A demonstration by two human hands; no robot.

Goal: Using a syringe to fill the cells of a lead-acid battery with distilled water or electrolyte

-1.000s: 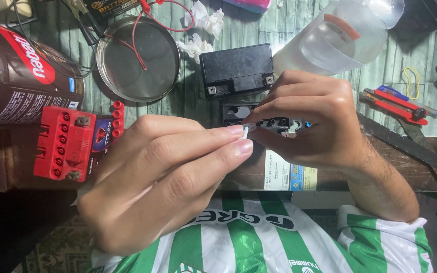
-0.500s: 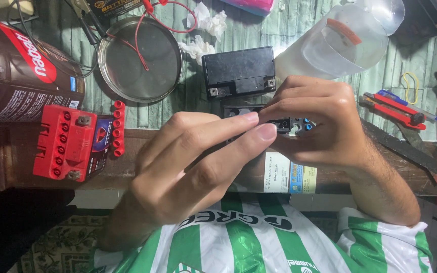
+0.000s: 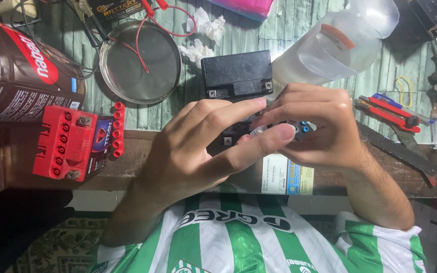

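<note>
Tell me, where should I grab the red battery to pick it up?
Probably by its two long sides, coming down from above. The red battery lies on the wooden bench edge, terminal face towards the camera, with a strip of red caps against one side; gripping the flat walls avoids the metal terminals.

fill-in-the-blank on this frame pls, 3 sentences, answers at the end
1. Both hands, left and right, meet over a small ____-coloured battery.
2. The battery at the left edge of the bench is ____ in colour.
3. The red wires cross a round ____ dish.

Missing words: black; red; metal
</note>
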